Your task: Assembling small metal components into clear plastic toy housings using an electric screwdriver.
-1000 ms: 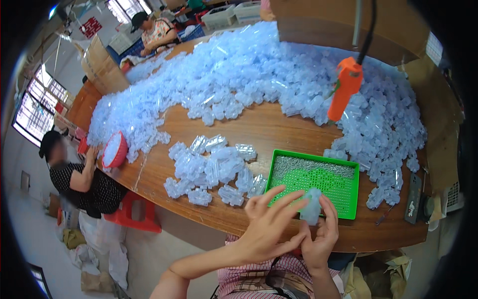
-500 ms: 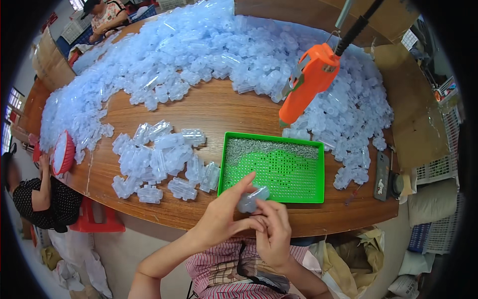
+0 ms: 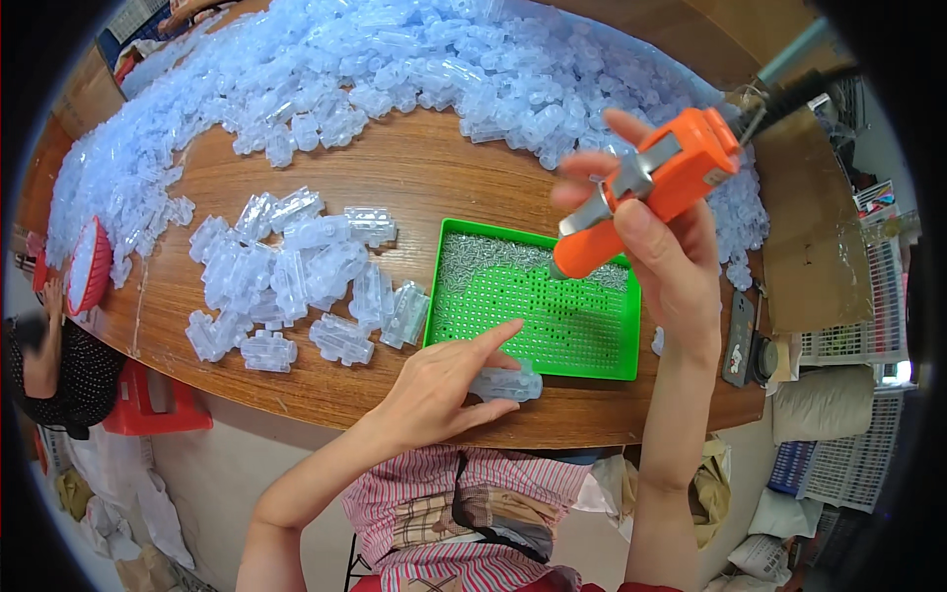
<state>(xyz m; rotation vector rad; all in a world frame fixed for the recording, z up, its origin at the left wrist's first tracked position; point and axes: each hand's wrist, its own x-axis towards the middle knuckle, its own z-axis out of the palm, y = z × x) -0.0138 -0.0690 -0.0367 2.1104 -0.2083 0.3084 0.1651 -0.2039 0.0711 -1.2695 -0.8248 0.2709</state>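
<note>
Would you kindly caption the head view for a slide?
Left hand holding a clear plastic part, right hand on an orange tool over a green tray.

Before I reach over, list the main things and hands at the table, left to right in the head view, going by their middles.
Red basket → loose cluster of clear plastic pieces → left hand → green tray → right hand with the orange tool → dark flat object.
</note>
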